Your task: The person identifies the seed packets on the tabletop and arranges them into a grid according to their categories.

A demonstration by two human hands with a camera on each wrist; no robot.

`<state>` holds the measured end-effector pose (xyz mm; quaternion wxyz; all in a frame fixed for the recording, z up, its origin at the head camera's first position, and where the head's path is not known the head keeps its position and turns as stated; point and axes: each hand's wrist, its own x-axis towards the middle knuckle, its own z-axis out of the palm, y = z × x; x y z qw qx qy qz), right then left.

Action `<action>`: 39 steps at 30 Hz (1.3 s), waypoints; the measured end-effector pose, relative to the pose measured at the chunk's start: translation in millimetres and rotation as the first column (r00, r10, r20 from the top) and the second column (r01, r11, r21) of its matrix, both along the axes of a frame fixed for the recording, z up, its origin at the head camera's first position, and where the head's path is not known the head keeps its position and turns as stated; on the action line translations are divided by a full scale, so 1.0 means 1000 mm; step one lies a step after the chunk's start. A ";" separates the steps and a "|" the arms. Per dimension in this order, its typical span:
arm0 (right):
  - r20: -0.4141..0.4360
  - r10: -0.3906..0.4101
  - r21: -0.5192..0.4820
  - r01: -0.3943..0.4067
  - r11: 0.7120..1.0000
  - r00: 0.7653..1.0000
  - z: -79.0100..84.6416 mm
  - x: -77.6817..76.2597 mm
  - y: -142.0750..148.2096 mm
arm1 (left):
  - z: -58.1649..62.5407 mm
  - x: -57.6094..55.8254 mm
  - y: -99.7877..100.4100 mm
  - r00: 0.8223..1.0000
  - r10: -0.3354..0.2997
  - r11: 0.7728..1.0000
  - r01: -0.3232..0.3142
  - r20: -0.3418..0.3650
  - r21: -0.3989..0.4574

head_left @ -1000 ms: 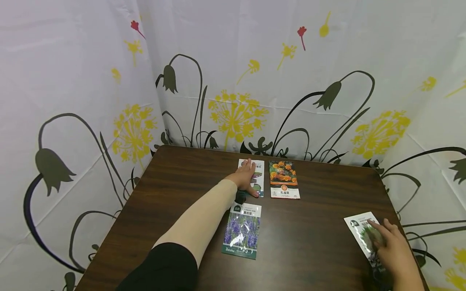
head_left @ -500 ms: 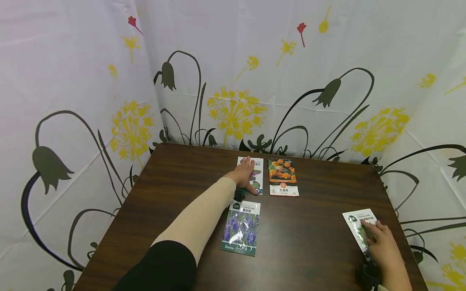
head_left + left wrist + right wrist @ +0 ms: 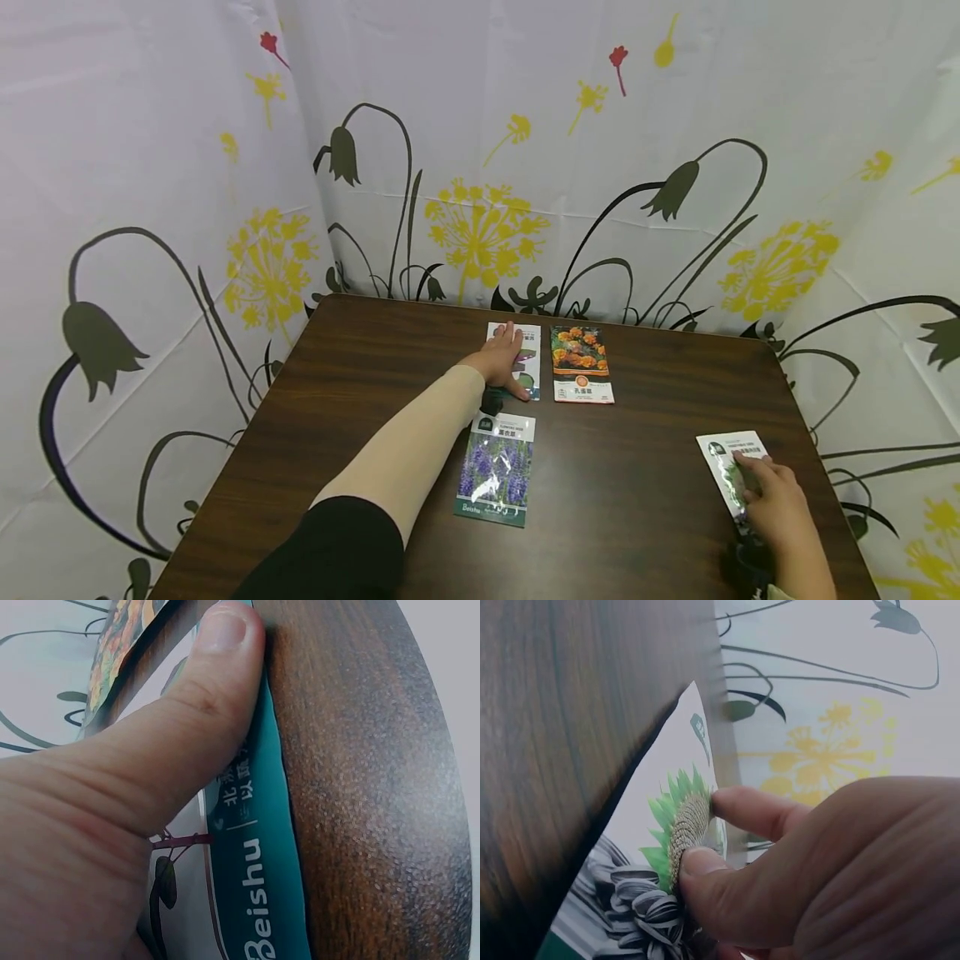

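My left hand [image 3: 497, 363] rests with spread fingers on a white seed packet [image 3: 531, 360] near the table's far edge, covering much of its front. In the left wrist view, the thumb [image 3: 217, 682] lies across the packet's teal "Beishu" strip [image 3: 259, 847]. On the right, my right hand [image 3: 780, 508] holds a sunflower seed packet [image 3: 722, 468] by its right side. The right wrist view shows thumb and index finger on the sunflower packet [image 3: 664, 795], which carries a picture of a seed head and striped seeds. Its underside is hidden.
An orange-flower seed packet [image 3: 582, 365] lies just right of the left hand's packet. Closer in, a purple-flower seed packet [image 3: 493, 471] lies beside the left forearm. A flower-printed white curtain [image 3: 480, 150] surrounds the back and sides of the brown wooden table [image 3: 622, 500].
My right hand has shifted a little to the left together with the sunflower packet, its fingers closing further on it. The left hand stays on its packet. The head view has tilted slightly.
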<state>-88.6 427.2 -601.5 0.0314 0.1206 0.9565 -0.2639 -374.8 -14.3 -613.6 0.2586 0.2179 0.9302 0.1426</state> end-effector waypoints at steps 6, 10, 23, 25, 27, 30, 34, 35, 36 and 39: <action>-0.002 0.000 0.008 0.000 1.000 1.000 0.000 -0.001 -0.006 | 0.016 0.012 -0.001 1.000 -0.010 1.000 0.010 -0.018 -0.006; -0.010 0.008 0.004 -0.008 1.000 1.000 -0.001 -0.001 -0.008 | 0.023 0.016 -0.001 1.000 -0.018 1.000 0.017 -0.011 -0.004; -0.015 0.040 -0.009 -0.040 0.999 0.999 0.002 -0.001 -0.025 | -0.003 0.002 0.000 1.000 -0.006 1.000 0.006 0.001 -0.006; -0.019 0.048 -0.004 -0.048 0.999 0.999 0.002 -0.001 -0.026 | -0.007 -0.002 0.001 1.000 0.004 1.000 -0.004 0.006 -0.005; -0.022 0.052 -0.002 -0.052 0.999 0.998 0.002 -0.002 -0.028 | -0.009 -0.004 0.001 1.000 0.005 1.000 -0.005 0.004 -0.003; -0.029 0.054 0.009 -0.054 0.999 0.998 0.001 -0.002 -0.029 | -0.008 -0.003 0.001 1.000 0.007 1.000 -0.007 0.006 0.009; -0.029 0.049 0.003 -0.049 0.999 0.998 0.000 -0.002 -0.032 | 0.000 0.004 0.001 1.000 0.016 1.000 -0.016 0.004 0.014; -0.030 0.049 0.002 -0.049 0.999 0.998 -0.001 -0.002 -0.033 | 0.002 0.005 0.001 1.000 0.017 1.000 -0.017 0.000 0.014; -0.026 0.050 0.000 -0.050 0.999 0.998 0.000 -0.002 -0.034 | 0.005 0.007 0.000 1.000 0.017 1.000 -0.017 -0.002 0.013; -0.020 0.050 0.000 -0.050 0.999 0.999 0.000 -0.003 -0.038 | 0.014 0.014 -0.001 1.000 0.011 1.000 -0.011 -0.015 0.023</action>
